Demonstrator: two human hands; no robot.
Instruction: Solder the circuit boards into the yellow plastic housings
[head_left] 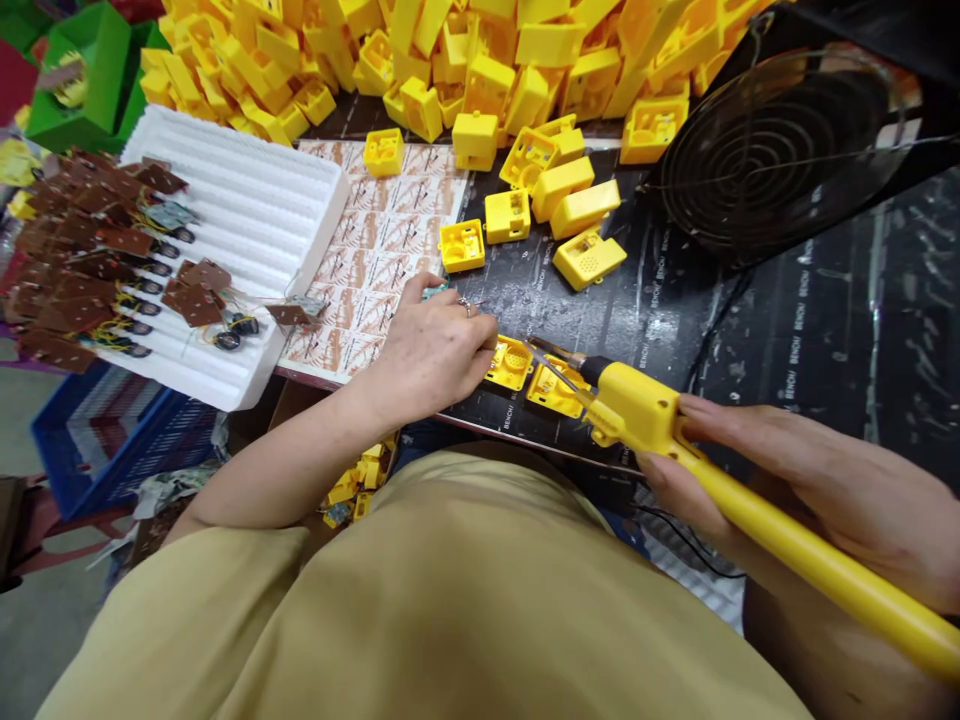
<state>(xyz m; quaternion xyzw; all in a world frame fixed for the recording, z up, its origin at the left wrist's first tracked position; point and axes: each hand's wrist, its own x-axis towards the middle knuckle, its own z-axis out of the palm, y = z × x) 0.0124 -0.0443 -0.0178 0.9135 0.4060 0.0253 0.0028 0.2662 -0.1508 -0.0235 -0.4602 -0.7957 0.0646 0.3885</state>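
Observation:
My right hand [795, 480] is wrapped round the handle of a yellow soldering gun [645, 405]. The gun's metal tip points left, over an open yellow plastic case [555, 387]. Another open yellow case [511, 362] lies beside it, partly under the fingers of my left hand [439, 340]. That hand is palm down with its fingers curled, and what they hold is hidden. A small green piece [435, 290], perhaps a circuit board, peeks out at its far side.
Loose yellow cases [589, 260] lie ahead, before a large heap [487, 80]. A black fan [772, 150] stands at the right. On the left, a white foam tray [247, 180] bears brown circuit boards [82, 270] with wires and small round parts. Printed sheets [375, 220] cover the bench beside it.

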